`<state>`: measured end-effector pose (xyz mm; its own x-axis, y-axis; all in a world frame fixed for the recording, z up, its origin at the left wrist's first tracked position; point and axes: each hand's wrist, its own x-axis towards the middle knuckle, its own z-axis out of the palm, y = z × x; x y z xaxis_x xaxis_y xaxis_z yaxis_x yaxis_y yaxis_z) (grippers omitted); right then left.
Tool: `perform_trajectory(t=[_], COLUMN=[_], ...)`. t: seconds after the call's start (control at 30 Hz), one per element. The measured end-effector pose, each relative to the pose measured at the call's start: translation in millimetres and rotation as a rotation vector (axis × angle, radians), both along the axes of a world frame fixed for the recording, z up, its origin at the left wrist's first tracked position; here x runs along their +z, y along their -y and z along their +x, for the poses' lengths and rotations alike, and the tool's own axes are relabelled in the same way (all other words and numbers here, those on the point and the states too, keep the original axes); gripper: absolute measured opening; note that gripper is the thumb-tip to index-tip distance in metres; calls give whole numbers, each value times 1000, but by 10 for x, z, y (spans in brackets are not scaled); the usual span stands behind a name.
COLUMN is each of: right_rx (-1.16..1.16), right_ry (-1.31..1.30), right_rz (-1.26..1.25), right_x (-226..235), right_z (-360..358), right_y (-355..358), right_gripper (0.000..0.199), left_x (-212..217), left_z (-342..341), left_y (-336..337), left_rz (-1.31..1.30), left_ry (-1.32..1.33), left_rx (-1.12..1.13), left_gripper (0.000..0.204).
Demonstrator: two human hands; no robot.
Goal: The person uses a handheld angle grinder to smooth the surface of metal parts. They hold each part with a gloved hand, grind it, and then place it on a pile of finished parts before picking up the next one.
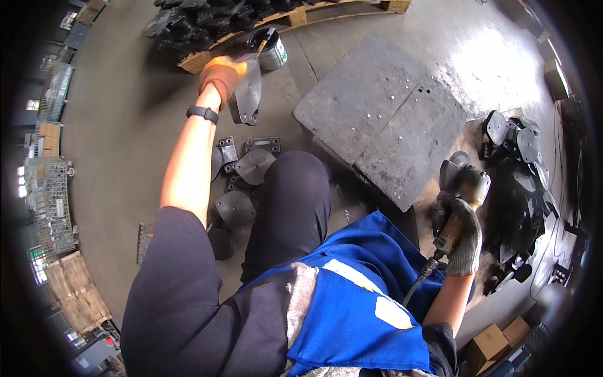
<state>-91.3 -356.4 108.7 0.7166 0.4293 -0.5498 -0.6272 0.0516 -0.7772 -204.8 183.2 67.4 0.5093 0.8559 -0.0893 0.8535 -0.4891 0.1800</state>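
While we sit, left hand (pixel 221 74) grips dark metal bracket (pixel 247 94); right hand (pixel 463 242) clasps angle grinder (pixel 463 191); brown cartons (pixel 499 339) lower right.

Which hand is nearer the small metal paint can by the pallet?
Left. The left hand, gripping a dark metal plate, is just beside the paint can; the right hand holds an angle grinder far away.

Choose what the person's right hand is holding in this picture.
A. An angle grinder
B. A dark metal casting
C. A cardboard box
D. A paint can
A: the grey-gloved right hand grips the yellowish body of an angle grinder, its cord trailing below, while the left hand lifts the metal casting.
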Motion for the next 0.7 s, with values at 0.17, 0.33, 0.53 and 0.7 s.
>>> perform_trajectory(t=[0.17,0.33,0.53,0.7], right_rx=[-152,-251,-371,-415], right_ry=[46,107,10,2], right_rz=[-19,-107,-78,-39], right_x=[215,94,-19,-56], right_z=[-24,-6,-7,-68], right_y=[-128,84,183,354], right_gripper=[41,36,39,37], left_x=[-2210,-2256,-2635,-2871], left_z=[-586,-312,-930,-1372], left_y=[-1202,-683,-1072,-892], left_rz=[-255,-108,-63,-1013], left_ry=[-56,-884,-969,734], left_rx=[232,-333,-428,861], left_gripper=[55,53,62,72])
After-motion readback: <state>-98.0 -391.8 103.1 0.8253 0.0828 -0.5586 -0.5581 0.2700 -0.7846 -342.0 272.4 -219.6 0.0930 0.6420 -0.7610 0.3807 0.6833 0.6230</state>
